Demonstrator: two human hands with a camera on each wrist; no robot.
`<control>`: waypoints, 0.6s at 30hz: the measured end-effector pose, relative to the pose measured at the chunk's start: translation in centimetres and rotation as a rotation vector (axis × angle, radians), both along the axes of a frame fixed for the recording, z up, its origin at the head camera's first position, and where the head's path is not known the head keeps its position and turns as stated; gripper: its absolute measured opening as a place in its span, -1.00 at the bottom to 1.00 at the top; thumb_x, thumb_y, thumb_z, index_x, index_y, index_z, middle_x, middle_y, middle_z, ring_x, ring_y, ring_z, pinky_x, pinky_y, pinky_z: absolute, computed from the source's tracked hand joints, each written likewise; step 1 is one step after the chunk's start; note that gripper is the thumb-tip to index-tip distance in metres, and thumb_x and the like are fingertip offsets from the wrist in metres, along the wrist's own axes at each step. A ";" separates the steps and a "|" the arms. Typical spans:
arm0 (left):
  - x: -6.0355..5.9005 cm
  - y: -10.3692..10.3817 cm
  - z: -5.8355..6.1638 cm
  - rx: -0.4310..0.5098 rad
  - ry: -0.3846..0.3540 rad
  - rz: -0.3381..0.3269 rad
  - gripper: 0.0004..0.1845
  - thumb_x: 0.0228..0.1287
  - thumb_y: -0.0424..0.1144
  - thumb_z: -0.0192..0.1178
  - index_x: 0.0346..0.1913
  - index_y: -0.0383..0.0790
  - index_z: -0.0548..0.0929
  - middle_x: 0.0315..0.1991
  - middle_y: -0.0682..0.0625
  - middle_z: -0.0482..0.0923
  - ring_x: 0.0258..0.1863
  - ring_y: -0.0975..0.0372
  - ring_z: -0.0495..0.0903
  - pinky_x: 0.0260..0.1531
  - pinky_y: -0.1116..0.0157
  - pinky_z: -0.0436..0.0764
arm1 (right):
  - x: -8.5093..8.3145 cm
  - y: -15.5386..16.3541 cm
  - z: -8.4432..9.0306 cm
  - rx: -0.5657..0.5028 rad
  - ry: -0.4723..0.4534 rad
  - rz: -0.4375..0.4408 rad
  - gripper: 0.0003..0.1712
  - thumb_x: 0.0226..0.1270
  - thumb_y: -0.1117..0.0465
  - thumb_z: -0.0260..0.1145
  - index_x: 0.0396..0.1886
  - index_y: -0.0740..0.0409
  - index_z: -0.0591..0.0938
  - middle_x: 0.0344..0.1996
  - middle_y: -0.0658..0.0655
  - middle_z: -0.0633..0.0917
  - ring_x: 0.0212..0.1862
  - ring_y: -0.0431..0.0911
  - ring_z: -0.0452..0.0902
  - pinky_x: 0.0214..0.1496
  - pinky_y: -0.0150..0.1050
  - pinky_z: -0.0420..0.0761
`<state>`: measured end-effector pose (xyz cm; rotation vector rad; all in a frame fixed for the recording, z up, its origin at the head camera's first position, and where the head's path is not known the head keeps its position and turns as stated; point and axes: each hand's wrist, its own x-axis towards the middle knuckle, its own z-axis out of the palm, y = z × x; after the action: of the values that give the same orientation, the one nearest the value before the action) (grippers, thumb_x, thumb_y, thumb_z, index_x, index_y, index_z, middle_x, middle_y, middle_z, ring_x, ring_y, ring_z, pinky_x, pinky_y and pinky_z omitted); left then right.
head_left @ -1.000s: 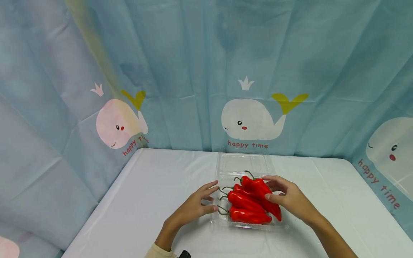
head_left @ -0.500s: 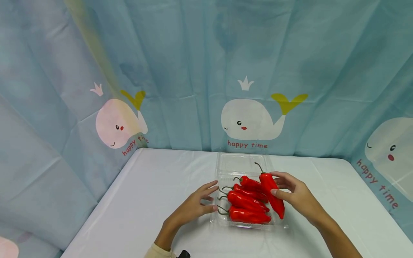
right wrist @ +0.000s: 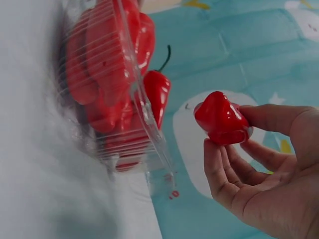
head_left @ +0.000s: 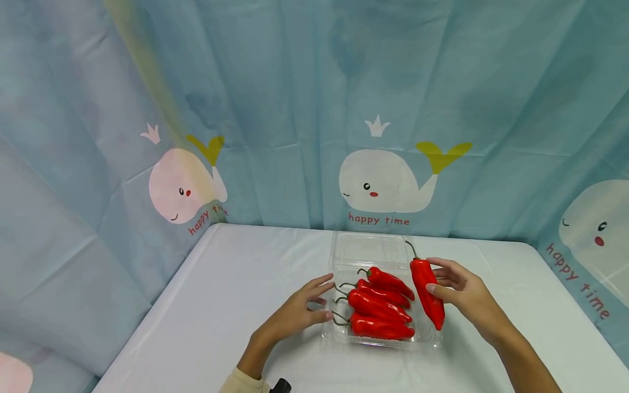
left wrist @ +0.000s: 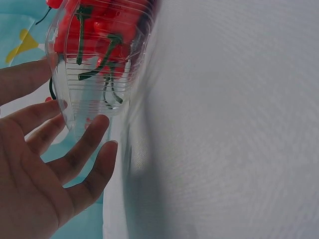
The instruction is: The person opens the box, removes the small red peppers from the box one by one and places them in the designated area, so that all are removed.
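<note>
In the head view my right hand (head_left: 464,292) pinches one red pepper (head_left: 426,292) between thumb and fingers, its green stem pointing up and away. That pepper hangs over the right edge of a clear plastic clamshell box (head_left: 339,337). Several more red peppers (head_left: 375,305) lie side by side in the box, stems to the left. At the box's left wall, my left hand (head_left: 295,312) has its fingers spread, fingertips right at the rim. The left wrist view shows these fingers (left wrist: 94,144) relaxed beside the ribbed wall. From the right wrist, the held pepper (right wrist: 222,119) appears end-on, apart from the box.
The box's lid (head_left: 368,248) lies folded back toward the far edge of the white-covered table (head_left: 236,273). Behind the table hangs a blue curtain (head_left: 275,109) printed with whales. A dark object (head_left: 282,386) shows at the left sleeve (head_left: 243,382).
My right hand has lifted one pepper off the others and carried it to the right, turning it more upright in view. The left hand stays in place.
</note>
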<state>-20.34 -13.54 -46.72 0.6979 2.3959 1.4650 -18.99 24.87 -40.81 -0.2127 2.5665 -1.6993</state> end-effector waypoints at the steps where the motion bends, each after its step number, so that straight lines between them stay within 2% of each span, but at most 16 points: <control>1: 0.0 0.0 0.0 0.000 0.000 0.001 -0.29 0.47 -0.17 0.34 0.59 -0.24 0.39 0.70 0.00 0.14 0.30 -0.05 0.60 0.16 0.18 0.66 | 0.0 0.1 0.0 -0.007 -0.003 -0.003 -0.29 0.55 0.07 0.37 0.58 0.11 0.38 0.27 0.33 0.60 0.10 -0.11 0.66 -0.02 -0.19 0.77; 11: 0.0 -0.1 -0.1 -0.010 0.002 0.006 -0.28 0.47 -0.18 0.35 0.59 -0.25 0.38 0.70 -0.01 0.12 0.29 -0.05 0.60 0.15 0.20 0.67 | -0.2 1.3 -0.3 -0.049 -0.018 -0.032 -0.24 0.57 0.07 0.34 0.62 0.17 0.31 0.26 0.33 0.58 0.03 -0.21 0.69 -0.04 -0.18 0.77; 18: 0.0 0.0 0.1 0.004 -0.005 0.003 -0.29 0.47 -0.18 0.34 0.59 -0.25 0.38 0.70 -0.02 0.13 0.30 -0.06 0.60 0.15 0.18 0.67 | -0.3 1.8 -0.6 -0.068 -0.041 -0.069 -0.23 0.58 0.05 0.34 0.62 0.19 0.30 0.21 0.22 0.62 0.02 -0.21 0.69 -0.04 -0.17 0.78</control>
<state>-20.30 -13.51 -46.66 0.6915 2.3922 1.4708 -19.29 26.65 -41.39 -0.0923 2.5176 -1.7960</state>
